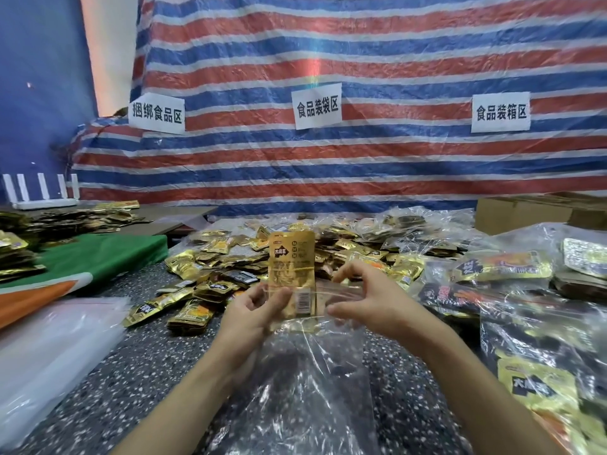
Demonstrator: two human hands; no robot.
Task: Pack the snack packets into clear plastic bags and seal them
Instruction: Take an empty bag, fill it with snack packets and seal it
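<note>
A gold snack-packet bundle (291,267), bound by a rubber band, stands upright with its lower end inside the mouth of a clear plastic bag (305,382). My left hand (254,311) grips the bag's left rim together with the bundle's lower part. My right hand (368,295) pinches the bag's right rim and holds the mouth open. The bag hangs down toward me over the speckled table. A heap of loose gold packets (230,267) lies just beyond my hands.
Filled clear bags (532,310) pile up at the right. A stack of empty plastic bags (49,349) lies at the left, beside a green and orange cloth (98,257). A cardboard box (538,211) stands far right. A striped tarp with paper signs hangs behind.
</note>
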